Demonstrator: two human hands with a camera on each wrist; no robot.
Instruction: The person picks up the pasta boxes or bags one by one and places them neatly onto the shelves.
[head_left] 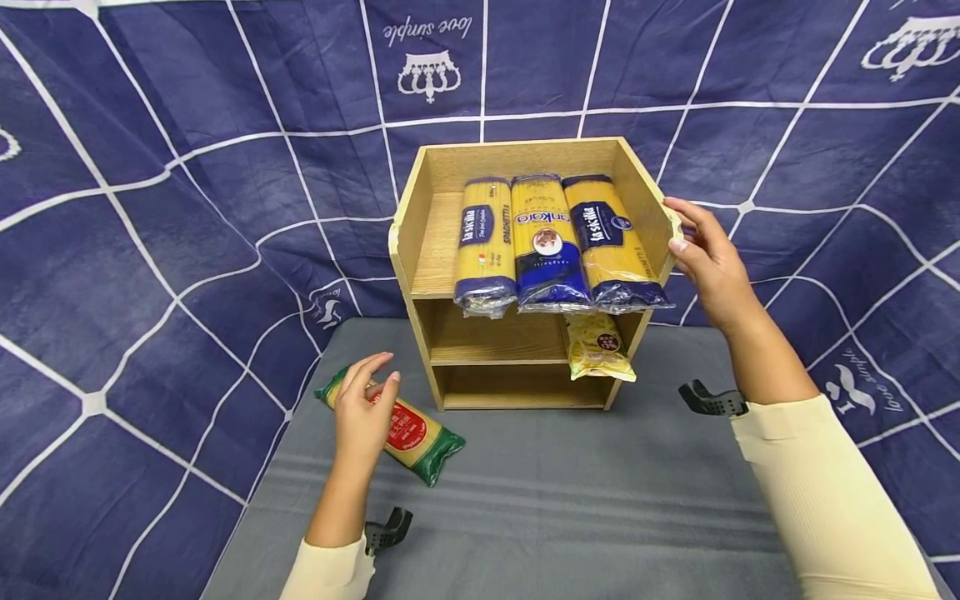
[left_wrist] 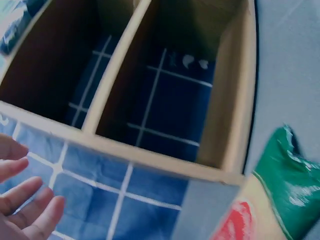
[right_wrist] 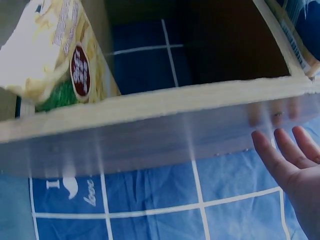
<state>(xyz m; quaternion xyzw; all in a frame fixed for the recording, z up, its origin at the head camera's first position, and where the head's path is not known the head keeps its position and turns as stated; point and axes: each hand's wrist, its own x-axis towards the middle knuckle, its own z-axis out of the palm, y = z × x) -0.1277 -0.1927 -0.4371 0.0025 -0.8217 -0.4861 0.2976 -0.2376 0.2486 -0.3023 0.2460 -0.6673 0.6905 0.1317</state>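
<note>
My left hand [head_left: 362, 417], fingers relaxed and apart, hovers over a green-ended spaghetti pack [head_left: 408, 433] on the table and hides part of it. Green wrapping and a red label on that spaghetti pack [left_wrist: 280, 185] also show in the left wrist view. Beside the right side panel of a wooden shelf [head_left: 422, 217] is my right hand [head_left: 712, 267]. Its fingers [right_wrist: 280, 157] are fairly straight along the panel's outer face, and the thumb is by the front edge. Three spaghetti packs lie side by side on the top tier: La Sicilia [head_left: 486, 242], Ankara [head_left: 546, 242] and another La Sicilia [head_left: 611, 242].
A yellow snack-like bag [head_left: 597, 346] sits on the middle tier at the right, jutting past the front. The shelf stands on a grey-covered table [head_left: 555, 500]. Blue cloth [head_left: 322, 67] with white lines hangs behind and at both sides.
</note>
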